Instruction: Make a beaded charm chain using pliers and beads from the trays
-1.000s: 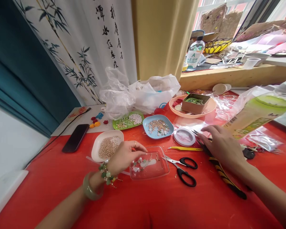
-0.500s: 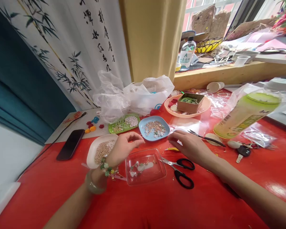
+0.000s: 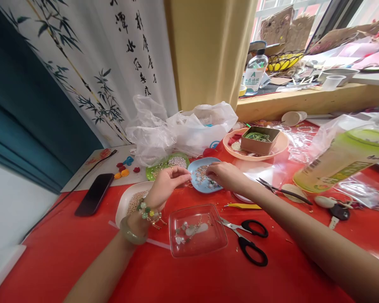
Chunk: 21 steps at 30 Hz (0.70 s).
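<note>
My left hand, wearing a ring, a jade bangle and a beaded bracelet, hovers between the white bead tray and the blue dish. Its thumb and forefinger are pinched; whatever tiny piece sits there is too small to name. Over the right side of the blue dish, my right hand has its fingers bent together at the small gold and pale beads, fingertips partly hidden. In front lies a clear plastic box with a few beads and charms. Behind my left fingers is a green tray of beads.
Black-handled scissors touch the clear box's right side. Yellow tweezers and pliers lie near my right forearm. A phone rests at left, a tilted drink bottle and keys at right. Plastic bags stand behind.
My right hand has moved left and forward from beside the blue dish to over it. The left thumb and forefinger have closed together. The view has shifted slightly.
</note>
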Each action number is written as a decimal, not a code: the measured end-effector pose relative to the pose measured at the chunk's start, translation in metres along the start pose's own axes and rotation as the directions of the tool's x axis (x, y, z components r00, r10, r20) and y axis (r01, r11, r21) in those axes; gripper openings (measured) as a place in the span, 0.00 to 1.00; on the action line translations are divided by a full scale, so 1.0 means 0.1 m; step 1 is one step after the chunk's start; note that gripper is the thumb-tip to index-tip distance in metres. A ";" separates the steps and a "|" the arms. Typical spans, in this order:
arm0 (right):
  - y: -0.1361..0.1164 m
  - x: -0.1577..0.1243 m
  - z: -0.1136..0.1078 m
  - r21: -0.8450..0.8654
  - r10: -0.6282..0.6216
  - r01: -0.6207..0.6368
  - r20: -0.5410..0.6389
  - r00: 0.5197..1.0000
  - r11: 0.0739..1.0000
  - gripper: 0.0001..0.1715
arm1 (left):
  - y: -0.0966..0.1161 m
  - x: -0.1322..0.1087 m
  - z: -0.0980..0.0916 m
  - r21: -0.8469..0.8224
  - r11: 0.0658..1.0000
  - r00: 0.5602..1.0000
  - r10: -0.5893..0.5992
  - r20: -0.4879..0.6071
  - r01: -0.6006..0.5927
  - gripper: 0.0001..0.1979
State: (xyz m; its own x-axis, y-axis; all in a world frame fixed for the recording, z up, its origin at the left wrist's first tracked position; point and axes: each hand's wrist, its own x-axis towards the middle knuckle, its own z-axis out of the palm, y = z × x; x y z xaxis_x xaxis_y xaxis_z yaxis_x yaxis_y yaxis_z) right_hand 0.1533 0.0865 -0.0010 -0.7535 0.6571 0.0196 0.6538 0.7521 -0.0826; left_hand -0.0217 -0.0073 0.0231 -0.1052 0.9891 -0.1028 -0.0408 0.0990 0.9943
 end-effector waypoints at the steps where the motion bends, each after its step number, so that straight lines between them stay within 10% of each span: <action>1: 0.00 0.05 0.02 -0.018 -0.009 0.009 0.029 1.000 1.000 0.10 | -0.01 0.00 -0.01 0.006 1.000 1.000 -0.007 0.003 0.007 0.06; 12: -0.05 0.30 -0.02 -0.127 -0.199 0.235 0.248 0.948 0.964 0.06 | -0.07 0.06 -0.15 0.058 0.998 0.999 -0.027 0.031 0.025 0.04; 21: 0.11 0.23 0.00 0.132 -0.146 0.143 0.010 0.989 0.981 0.06 | -0.10 0.06 -0.18 0.031 0.999 0.999 -0.027 0.030 0.026 0.03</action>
State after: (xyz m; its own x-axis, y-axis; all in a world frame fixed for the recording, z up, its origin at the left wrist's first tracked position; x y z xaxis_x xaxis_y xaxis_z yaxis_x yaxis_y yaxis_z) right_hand 0.1427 0.1100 -0.0015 -0.8413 0.5402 0.0211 0.5245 0.8251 -0.2099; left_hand -0.0395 -0.0041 0.0124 -0.0745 0.9889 -0.1284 -0.0126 0.1278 0.9917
